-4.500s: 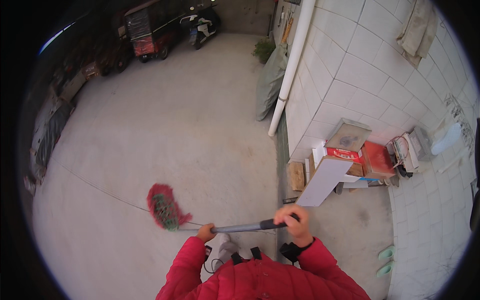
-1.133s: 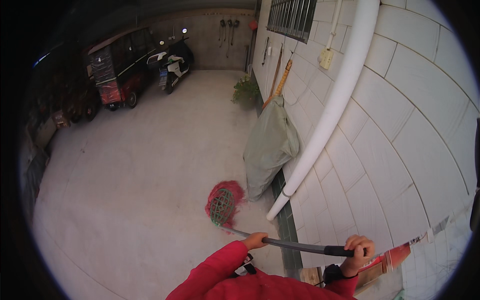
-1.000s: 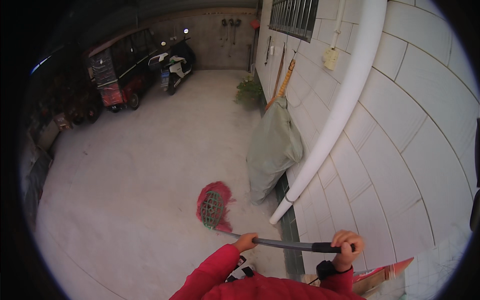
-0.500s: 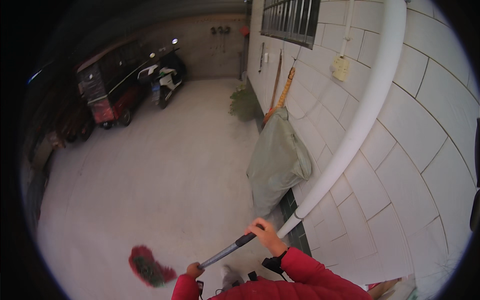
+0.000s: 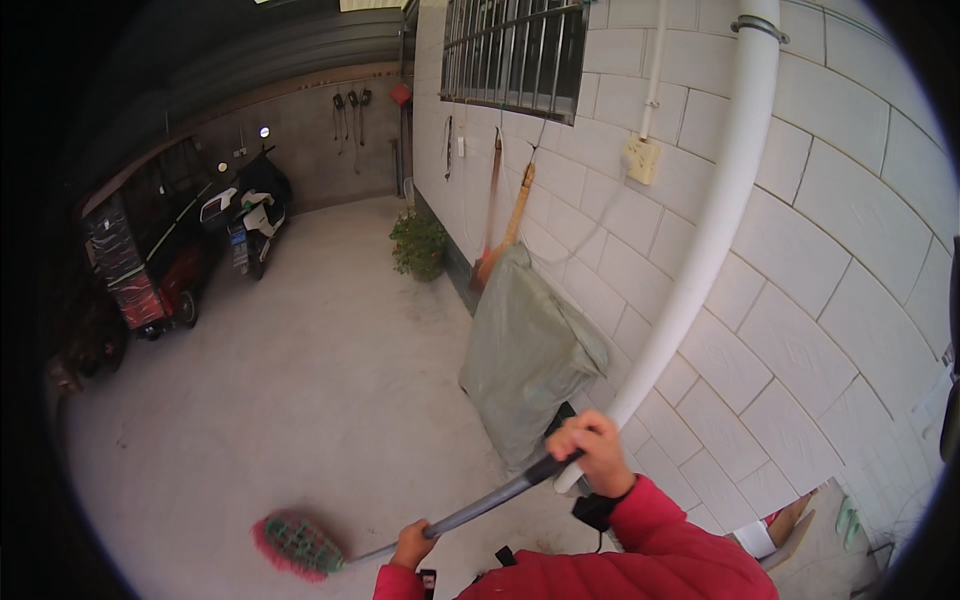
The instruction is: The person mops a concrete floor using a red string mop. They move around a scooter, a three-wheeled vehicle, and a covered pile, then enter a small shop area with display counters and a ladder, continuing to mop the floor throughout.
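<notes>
A long-handled mop [image 5: 490, 506] slants across the lower middle, with a grey metal pole and a black grip. Its oval head [image 5: 298, 545], green and lattice-like with a pink-red fringe, rests on the concrete floor at the lower left. My left hand [image 5: 414, 545] wraps round the lower pole, close to the head. Higher up, my right hand [image 5: 592, 452] is closed round the black grip at the pole's end, beside the foot of the white pipe. Red sleeves cover both my arms.
At my right a grey-green covered bundle [image 5: 530, 350] leans against the white tiled wall [image 5: 770, 360], near a white drainpipe [image 5: 715, 235]. Farther off stand a potted plant [image 5: 420, 245], a scooter [image 5: 255, 220] and a red three-wheeler [image 5: 150, 285].
My view has shifted, so the wall and vehicles sit farther left and lower. My right hand has risen with the grip, and the mop head, blurred before, now shows more clearly.
</notes>
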Action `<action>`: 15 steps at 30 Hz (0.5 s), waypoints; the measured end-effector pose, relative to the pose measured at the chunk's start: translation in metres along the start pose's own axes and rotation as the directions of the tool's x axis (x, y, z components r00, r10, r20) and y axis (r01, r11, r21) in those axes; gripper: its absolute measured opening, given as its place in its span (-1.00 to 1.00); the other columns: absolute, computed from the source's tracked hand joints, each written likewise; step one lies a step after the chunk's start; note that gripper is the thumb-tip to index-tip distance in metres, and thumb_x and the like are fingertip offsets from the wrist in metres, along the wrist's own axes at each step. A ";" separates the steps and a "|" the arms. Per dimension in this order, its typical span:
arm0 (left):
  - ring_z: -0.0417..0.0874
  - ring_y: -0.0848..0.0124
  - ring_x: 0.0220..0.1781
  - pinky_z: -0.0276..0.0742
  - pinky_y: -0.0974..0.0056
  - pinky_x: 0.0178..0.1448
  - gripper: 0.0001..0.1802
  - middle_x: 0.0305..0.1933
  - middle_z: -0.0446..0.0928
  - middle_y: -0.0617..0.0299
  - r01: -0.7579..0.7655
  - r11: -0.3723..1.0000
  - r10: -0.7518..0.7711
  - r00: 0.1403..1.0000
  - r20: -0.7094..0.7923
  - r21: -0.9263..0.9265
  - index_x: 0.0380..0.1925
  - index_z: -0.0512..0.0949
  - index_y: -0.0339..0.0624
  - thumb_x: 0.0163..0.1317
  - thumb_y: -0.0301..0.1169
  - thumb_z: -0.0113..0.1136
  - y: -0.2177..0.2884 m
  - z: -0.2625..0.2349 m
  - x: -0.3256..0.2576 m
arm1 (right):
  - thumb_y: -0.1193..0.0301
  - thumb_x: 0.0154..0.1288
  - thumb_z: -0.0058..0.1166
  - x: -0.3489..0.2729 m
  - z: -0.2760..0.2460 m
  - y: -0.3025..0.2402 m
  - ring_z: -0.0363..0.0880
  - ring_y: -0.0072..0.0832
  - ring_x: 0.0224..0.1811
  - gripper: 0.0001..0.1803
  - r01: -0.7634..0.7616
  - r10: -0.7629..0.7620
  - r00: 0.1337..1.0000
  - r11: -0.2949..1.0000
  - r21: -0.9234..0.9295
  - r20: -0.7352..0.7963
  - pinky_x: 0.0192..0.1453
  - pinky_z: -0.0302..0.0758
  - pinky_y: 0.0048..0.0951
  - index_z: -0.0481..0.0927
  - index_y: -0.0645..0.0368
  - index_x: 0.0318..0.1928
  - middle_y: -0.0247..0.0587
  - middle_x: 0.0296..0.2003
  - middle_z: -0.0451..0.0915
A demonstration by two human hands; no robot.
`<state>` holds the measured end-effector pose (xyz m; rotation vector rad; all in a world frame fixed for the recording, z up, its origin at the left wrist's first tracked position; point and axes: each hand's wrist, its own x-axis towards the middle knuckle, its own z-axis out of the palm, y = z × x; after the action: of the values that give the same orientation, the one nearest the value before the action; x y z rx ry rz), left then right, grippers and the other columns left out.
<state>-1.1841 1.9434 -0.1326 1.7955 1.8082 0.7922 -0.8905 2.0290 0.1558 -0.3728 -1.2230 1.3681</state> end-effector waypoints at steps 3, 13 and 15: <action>0.50 0.04 -0.46 0.40 0.11 -0.40 -0.79 -0.57 0.47 0.04 -0.159 0.984 0.164 0.985 0.054 -0.083 -0.61 0.45 -0.14 -0.18 -0.29 0.25 0.029 0.011 0.058 | 0.60 0.07 -0.21 -0.012 -0.010 -0.037 0.35 -0.38 -0.62 -0.87 0.127 -0.155 0.979 0.972 -0.196 -0.134 -0.41 0.36 -0.36 0.27 0.26 -0.59 -0.12 -0.70 0.38; 0.46 0.05 -0.49 0.30 0.11 -0.44 -0.77 -0.57 0.43 0.00 -0.498 0.787 0.603 0.747 0.280 -0.365 -0.58 0.41 -0.19 -0.20 -0.31 0.18 0.129 0.118 0.187 | 0.41 0.18 -0.15 -0.039 -0.033 -0.089 0.19 -0.49 -0.74 -0.75 0.497 -0.662 0.744 0.638 -0.589 -0.089 -0.60 0.17 -0.47 0.18 0.16 -0.60 -0.26 -0.73 0.20; 0.45 0.06 -0.51 0.29 0.12 -0.45 -0.76 -0.58 0.42 0.00 -0.521 0.745 0.651 0.705 0.283 -0.416 -0.58 0.40 -0.20 -0.20 -0.30 0.18 0.128 0.133 0.199 | 0.49 0.12 -0.08 -0.036 -0.040 -0.081 0.21 -0.42 -0.66 -0.79 0.443 -0.634 0.765 0.647 -0.621 -0.116 -0.54 0.18 -0.40 0.22 0.18 -0.59 -0.20 -0.70 0.24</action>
<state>-1.0063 2.1489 -0.1274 2.1444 0.7614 0.7792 -0.8065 1.9942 0.1901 -0.5562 -1.2981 0.3644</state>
